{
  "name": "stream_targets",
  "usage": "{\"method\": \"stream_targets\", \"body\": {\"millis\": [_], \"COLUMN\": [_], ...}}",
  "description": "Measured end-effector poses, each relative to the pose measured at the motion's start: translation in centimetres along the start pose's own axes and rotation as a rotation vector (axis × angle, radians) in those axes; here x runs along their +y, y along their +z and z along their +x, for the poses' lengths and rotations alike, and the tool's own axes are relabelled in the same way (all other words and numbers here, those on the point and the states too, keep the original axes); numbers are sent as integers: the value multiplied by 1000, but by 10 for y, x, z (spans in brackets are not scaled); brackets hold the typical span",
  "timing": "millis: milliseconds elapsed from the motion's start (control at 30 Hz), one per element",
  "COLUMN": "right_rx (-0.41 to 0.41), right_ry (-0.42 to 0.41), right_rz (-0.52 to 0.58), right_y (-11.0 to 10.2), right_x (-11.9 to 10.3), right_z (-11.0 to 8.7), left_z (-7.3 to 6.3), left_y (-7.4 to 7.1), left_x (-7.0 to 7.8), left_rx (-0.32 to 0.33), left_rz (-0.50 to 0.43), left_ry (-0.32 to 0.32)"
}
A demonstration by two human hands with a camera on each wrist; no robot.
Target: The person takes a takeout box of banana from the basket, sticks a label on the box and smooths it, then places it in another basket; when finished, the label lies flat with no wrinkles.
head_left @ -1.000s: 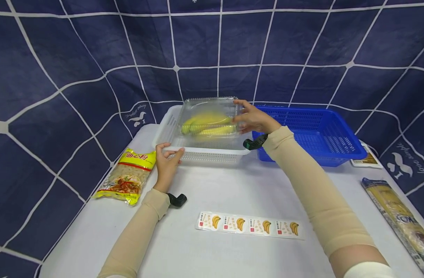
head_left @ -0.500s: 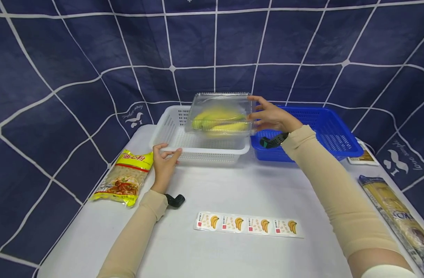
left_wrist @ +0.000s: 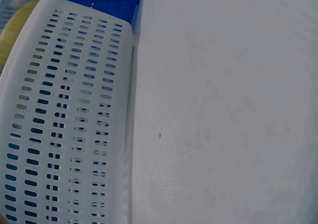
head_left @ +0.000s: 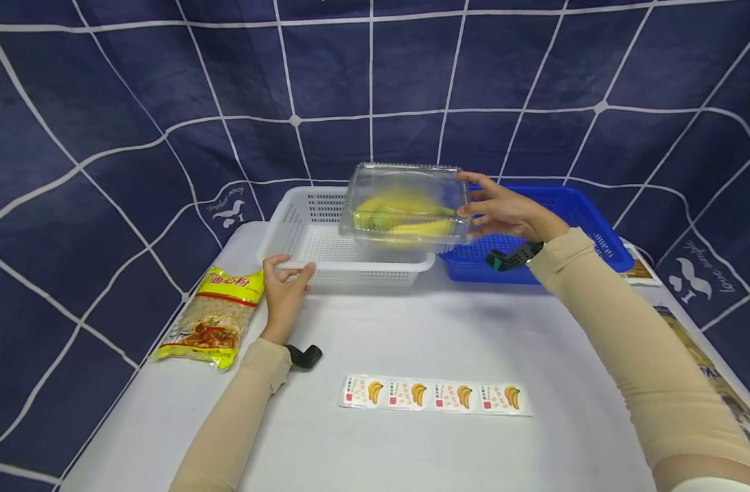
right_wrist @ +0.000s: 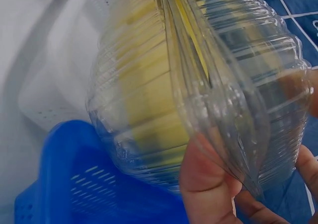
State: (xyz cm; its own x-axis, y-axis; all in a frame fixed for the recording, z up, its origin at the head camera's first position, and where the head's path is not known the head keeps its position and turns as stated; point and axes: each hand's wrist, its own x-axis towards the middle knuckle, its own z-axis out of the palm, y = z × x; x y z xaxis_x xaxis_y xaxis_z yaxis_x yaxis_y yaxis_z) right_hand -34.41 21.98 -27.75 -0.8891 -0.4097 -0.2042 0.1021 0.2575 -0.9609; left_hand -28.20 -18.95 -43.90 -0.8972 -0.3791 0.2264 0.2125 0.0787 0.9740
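My right hand [head_left: 504, 208] grips the right end of a clear plastic clamshell box [head_left: 405, 238] with yellow-green bananas [head_left: 405, 213] inside. The box hangs over the right part of a white perforated basket [head_left: 350, 266], its right end overlapping a blue basket [head_left: 602, 225] in the head view. In the right wrist view the thumb [right_wrist: 203, 184] presses on the box's seam. My left hand [head_left: 284, 294] holds the white basket's front rim near its left corner, thumb at the front. The left wrist view shows the basket's slotted wall [left_wrist: 74, 110]; that hand is almost wholly outside it.
A yellow food packet [head_left: 215, 318] lies left of the white basket. A strip of banana stickers [head_left: 435, 395] lies at the front of the white table. At the right are a long packet [head_left: 713, 376], partly behind my sleeve, and a small pack [head_left: 642, 270]. A dark checked cloth hangs behind.
My right hand has lifted the clamshell box out of the white basket and carried it rightward toward the blue one. The left hand stays on the basket rim.
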Motion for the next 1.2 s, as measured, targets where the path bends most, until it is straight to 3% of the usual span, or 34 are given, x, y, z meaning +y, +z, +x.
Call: {"method": "stream_targets", "body": {"millis": [800, 1200], "right_rx": [-38, 10], "right_ry": [-13, -39], "right_rz": [-10, -29], "right_y": [-19, -19], "right_x": [35, 64], "right_z": [-83, -120], "left_z": [-1, -3], "left_y": [0, 1], "left_x": [0, 2], "left_rx": [2, 8], "left_rz": [19, 27], "left_ry": [-13, -23]}}
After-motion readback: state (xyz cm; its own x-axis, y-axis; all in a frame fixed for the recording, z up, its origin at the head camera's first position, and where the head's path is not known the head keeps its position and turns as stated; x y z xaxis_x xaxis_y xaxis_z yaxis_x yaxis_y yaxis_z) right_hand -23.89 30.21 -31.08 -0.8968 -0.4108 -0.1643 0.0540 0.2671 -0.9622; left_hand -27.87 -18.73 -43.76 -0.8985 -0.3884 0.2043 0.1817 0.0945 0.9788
